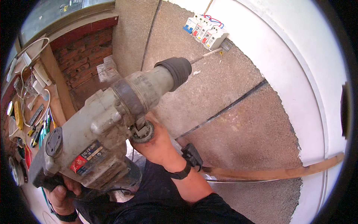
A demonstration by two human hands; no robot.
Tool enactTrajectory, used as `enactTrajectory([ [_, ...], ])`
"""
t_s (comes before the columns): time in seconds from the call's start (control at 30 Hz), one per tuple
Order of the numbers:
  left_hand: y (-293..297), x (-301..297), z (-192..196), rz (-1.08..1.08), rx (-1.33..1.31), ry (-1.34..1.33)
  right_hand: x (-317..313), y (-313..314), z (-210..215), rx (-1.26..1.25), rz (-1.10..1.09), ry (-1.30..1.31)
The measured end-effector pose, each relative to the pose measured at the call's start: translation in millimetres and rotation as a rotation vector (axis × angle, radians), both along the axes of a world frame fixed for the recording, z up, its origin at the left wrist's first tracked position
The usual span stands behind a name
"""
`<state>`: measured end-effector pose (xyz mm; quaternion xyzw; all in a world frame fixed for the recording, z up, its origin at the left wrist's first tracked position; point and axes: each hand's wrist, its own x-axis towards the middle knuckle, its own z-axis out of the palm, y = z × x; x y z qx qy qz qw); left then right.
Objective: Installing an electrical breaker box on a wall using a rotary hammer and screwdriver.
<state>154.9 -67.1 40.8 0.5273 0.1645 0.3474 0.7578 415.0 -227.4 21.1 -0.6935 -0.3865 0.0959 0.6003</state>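
Observation:
Both my hands are closed on a large, dusty grey rotary hammer drill point(145, 89). Low at the left, my left hand point(61, 196) wraps round its black rear handle, mostly hidden behind the tool body. My right hand point(162, 143) grips the side handle point(143, 132) below the drill's collar. From the black chuck point(177, 72), a long drill bit point(204, 58) points up and right. Its tip is beside a small grey block point(226, 45) at the end of a row of white circuit breakers point(205, 31); whether they touch, I cannot tell.
A wooden strip point(276, 173) crosses the lower right. At the left, a wooden bench point(56, 99) carries cables, white adapters, a yellow power strip point(18, 115) and several hand tools. Red brickwork point(84, 48) lies behind it. Rough brown panels point(209, 97) meet a white surface point(276, 48).

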Motion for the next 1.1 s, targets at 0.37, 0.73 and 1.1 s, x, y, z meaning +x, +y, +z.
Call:
enactTrajectory([
  [0.37, 1.2, 1.1, 1.1, 0.018, -0.029, -0.005, 0.2, 1.8, -3.5, -0.002, 0.010, 0.024],
  [0.73, 5.7, 3.8, 12.1, -0.046, 0.018, 0.065, 0.9, 5.3, -11.8, -0.013, 0.007, 0.023],
  [1.1, 9.5, -2.1, -3.8, 0.029, 0.025, 0.026, 0.2, 3.2, -4.0, -0.055, 0.024, 0.012],
])
